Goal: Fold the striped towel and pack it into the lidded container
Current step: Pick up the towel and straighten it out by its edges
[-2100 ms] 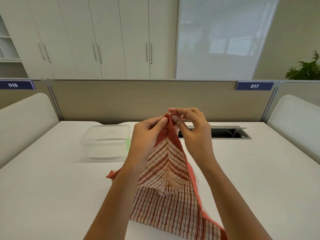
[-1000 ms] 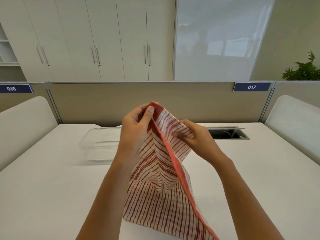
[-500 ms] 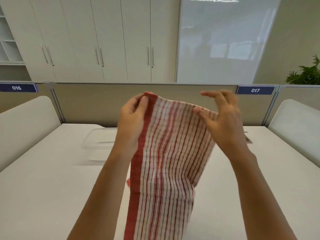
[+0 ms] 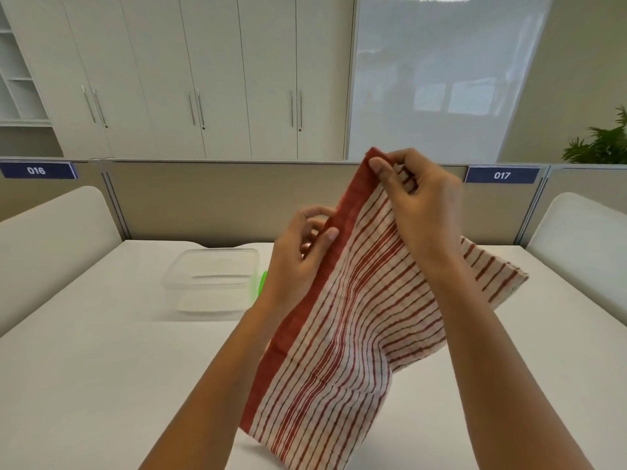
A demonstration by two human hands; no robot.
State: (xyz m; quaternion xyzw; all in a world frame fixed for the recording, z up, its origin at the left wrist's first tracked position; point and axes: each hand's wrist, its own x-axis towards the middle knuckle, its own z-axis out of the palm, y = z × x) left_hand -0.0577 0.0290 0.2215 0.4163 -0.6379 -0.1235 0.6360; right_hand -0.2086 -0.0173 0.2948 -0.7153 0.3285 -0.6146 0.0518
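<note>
the white table (image 4: 101,385) is filling the lower half of the frame, running from the bottom edge up to the beige partition (image 4: 203,201) across the middle. behind the partition, white cupboards (image 4: 190,76) are taking up the upper left and a pale glass panel (image 4: 441,72) the upper right, with a green plant (image 4: 604,144) showing at the right edge.

i am holding the striped towel (image 4: 346,334) up in the centre of the frame, off the table, and it is hanging down toward the bottom edge with its solid red border running along its left side. one corner is sticking out to the right, behind my right forearm.

my right hand (image 4: 420,205) is sitting higher, right of centre, with thumb and fingers pinching the top corner of the towel at the red border. my left hand (image 4: 298,256) is sitting lower, near the middle of the frame, thumb pressing on the red border and fingers curling behind the cloth, so it is gripping that edge further down.

the lidded container (image 4: 210,279) is resting on the table left of centre, clear plastic, lid on, with a green tab showing at its right side just beside my left wrist. it is standing apart from the towel.

small blue number signs are sitting on the partition, 016 (image 4: 37,170) at the far left and 017 (image 4: 501,175) at the right.
</note>
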